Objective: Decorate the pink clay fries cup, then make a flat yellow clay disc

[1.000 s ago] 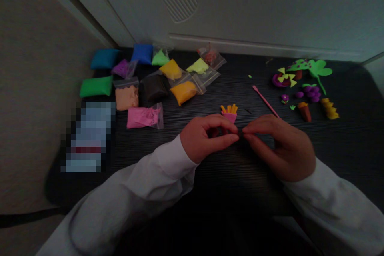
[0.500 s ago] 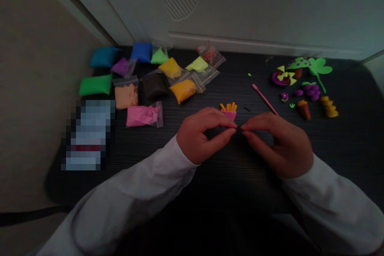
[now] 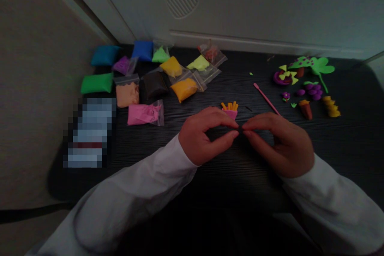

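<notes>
1. Here we are at the dark table [image 3: 135, 144]: its back edge runs along the white panel [image 3: 270, 12], and bare top stretches from the pink bag [image 3: 144, 113] across to the left hand [image 3: 207, 136].
2. And look at the fingertips! Left thumb and forefinger curve to a narrow gap; the right hand [image 3: 282, 144] has its own pair nearly together, just beside them. Do they have hold of anything? From here I can't tell; whatever might be there is too small and dark.
3. Right behind the left fingers stands the little pink cup [image 3: 230, 113], partly hidden by them, with the pink stick tool [image 3: 267, 99] and a dark sliver [image 3: 249, 108] nearby, one of each.
4. Count the bags: twelve, pink one included, gathered left and centre behind the hands! One teal, one blue, two green, one purple, one peach, one black, several yellow to orange, one reddish brown, each full or part full of its colour.
5. Now the containers: the cup is packed with orange-yellow sticks, the purple bowl [image 3: 278, 79] over right carries yellow triangles, and the brown cone [image 3: 306, 110] shows an orange top.
</notes>
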Available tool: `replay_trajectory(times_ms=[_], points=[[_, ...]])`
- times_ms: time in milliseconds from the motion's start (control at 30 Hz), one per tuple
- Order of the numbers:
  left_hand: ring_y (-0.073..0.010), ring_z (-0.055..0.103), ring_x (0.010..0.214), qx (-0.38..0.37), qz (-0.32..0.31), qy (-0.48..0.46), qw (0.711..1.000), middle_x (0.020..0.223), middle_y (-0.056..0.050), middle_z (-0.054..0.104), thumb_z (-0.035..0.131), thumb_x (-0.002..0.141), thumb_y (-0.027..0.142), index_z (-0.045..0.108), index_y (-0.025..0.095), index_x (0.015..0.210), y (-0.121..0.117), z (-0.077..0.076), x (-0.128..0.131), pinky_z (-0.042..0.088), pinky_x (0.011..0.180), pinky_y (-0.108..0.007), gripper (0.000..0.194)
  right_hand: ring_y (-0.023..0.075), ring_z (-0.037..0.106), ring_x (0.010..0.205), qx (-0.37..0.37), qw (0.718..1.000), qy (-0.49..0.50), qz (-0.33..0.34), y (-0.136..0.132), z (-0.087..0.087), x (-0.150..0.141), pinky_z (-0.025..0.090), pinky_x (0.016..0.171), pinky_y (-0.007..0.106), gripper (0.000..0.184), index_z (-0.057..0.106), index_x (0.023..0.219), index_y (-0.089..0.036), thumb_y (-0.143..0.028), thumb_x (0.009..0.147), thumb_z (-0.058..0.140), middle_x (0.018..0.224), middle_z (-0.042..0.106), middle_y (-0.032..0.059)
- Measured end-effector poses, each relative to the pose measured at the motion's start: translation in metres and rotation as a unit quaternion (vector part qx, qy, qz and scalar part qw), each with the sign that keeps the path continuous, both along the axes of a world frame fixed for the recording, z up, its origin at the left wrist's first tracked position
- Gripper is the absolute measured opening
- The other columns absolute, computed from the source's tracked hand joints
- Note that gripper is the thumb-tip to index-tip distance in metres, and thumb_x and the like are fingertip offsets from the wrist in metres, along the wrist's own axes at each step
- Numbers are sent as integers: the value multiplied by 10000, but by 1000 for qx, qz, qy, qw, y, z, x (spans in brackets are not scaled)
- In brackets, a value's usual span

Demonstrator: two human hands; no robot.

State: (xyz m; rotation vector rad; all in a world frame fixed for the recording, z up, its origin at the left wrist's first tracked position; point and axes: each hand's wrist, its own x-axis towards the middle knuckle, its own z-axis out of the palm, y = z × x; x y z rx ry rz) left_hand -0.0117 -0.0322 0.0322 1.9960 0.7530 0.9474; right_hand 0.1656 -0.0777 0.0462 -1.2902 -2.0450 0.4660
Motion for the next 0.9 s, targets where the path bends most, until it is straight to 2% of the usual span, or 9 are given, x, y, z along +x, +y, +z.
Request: replay_trajectory(times_ms=[267, 700, 900], points=[[-130, 557, 766, -3, 1, -8, 1000, 761, -49, 634, 568, 684, 173, 625, 155, 772, 0, -3, 0, 444, 724, -276, 106, 154, 575, 782, 3, 1000, 0, 1, 0, -1, 0, 464, 695, 316, 206, 560, 898, -220, -133, 711, 547, 824, 621, 19], [-121, 535, 731, -142, -26, 7, 990, 812, -45, 600, 535, 726, 232, 611, 148, 832, 1, -1, -3, 406, 653, -248, 156, 154, 580, 769, 8, 1000, -2, 0, -1, 0, 0, 469, 685, 311, 200, 564, 893, -221, -135, 713, 545, 813, 623, 21], [-99, 504, 645, -166, -30, 1, 986, 767, -34, 595, 554, 714, 262, 608, 150, 792, 2, -4, -2, 387, 592, -237, 147, 162, 584, 780, -1, 1000, -6, 7, -1, -1, 0, 467, 688, 314, 179, 576, 885, -216, -159, 719, 541, 816, 632, 27]])
